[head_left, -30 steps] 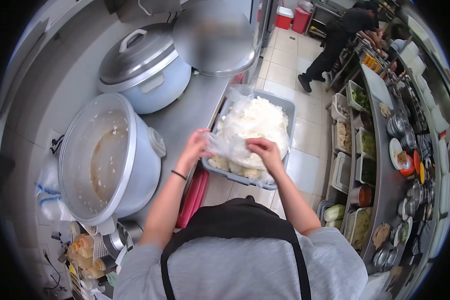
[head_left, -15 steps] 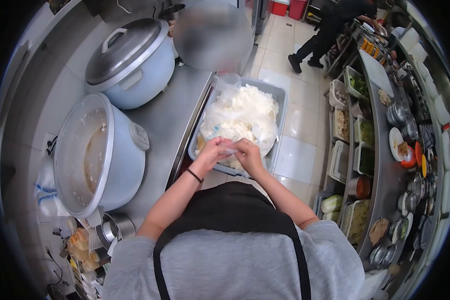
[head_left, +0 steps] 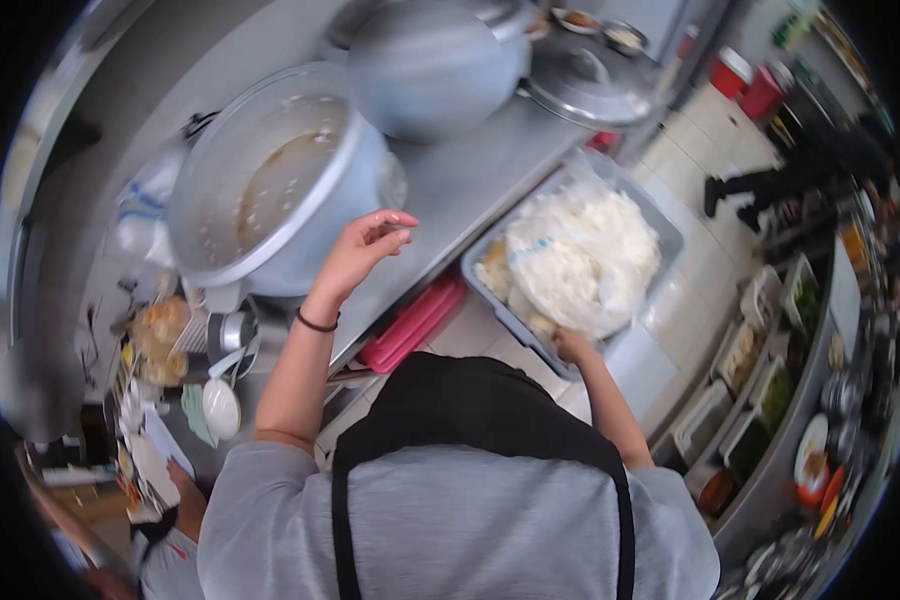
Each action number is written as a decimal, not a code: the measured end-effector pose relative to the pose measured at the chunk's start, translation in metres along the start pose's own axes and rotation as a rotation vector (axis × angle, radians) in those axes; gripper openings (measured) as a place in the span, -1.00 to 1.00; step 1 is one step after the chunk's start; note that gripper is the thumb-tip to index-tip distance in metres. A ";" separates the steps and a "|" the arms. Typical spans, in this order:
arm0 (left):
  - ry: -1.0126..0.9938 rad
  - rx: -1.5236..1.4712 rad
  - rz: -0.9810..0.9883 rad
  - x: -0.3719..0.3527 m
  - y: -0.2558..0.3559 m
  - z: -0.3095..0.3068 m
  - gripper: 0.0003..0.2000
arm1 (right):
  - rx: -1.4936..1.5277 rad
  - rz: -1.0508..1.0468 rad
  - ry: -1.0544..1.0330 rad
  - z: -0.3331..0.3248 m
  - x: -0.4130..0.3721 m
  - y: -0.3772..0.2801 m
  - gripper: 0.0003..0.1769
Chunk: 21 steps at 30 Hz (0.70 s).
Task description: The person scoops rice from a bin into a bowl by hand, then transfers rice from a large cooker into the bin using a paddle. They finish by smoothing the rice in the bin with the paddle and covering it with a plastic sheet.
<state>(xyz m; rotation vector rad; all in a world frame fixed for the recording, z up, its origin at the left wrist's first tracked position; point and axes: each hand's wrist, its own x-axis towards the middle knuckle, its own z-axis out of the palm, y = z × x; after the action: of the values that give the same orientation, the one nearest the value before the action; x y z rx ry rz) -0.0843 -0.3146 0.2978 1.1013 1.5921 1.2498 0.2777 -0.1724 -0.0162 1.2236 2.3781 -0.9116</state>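
Observation:
Away from the tub, my left hand [head_left: 362, 255] is raised over the steel counter near the big pot, fingers loosely curled, thumb apart and nothing between them. My right hand [head_left: 573, 347] is at the near rim of a grey plastic tub [head_left: 673, 240], low against the bag; its fingers look curled, but what they grip is hidden. Inside the tub lies a clear plastic bag [head_left: 582, 255] full of white rice-like food, with more white and yellowish pieces beside it. A large pale pot [head_left: 355, 190] with cloudy brownish liquid stands left of my left hand.
Another pale pot [head_left: 430, 70], partly blurred, and a metal lid [head_left: 590, 80] are on the steel counter [head_left: 460, 190]. A red lid-like object [head_left: 415, 320] is below its edge. Food bins [head_left: 735, 355] line the right counter. Two other people are partly visible, far right and lower left.
My hands, together on the bag's plastic before, have parted. The left moved up and left toward the pot; the right stayed at the tub's near side. The view has turned left.

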 end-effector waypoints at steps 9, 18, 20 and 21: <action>1.025 0.606 0.143 -0.123 0.034 -0.230 -0.75 | 0.019 -0.295 0.291 -0.175 -0.031 -0.143 -0.55; 1.095 0.717 -0.421 -0.125 -0.067 -0.351 -0.38 | 0.794 -0.707 0.470 -0.252 0.063 -0.399 -0.41; 1.171 0.334 -0.267 -0.107 -0.074 -0.341 -0.42 | 0.981 -0.615 0.436 -0.258 0.083 -0.425 -0.37; 1.175 0.333 -0.251 -0.102 -0.074 -0.337 -0.42 | 1.129 -0.544 0.286 -0.264 0.091 -0.431 -0.36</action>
<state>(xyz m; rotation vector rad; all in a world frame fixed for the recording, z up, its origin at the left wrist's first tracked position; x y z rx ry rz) -0.3853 -0.5123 0.2935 0.2271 2.7645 1.5872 -0.1225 -0.1270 0.3029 1.0016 2.4461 -2.6345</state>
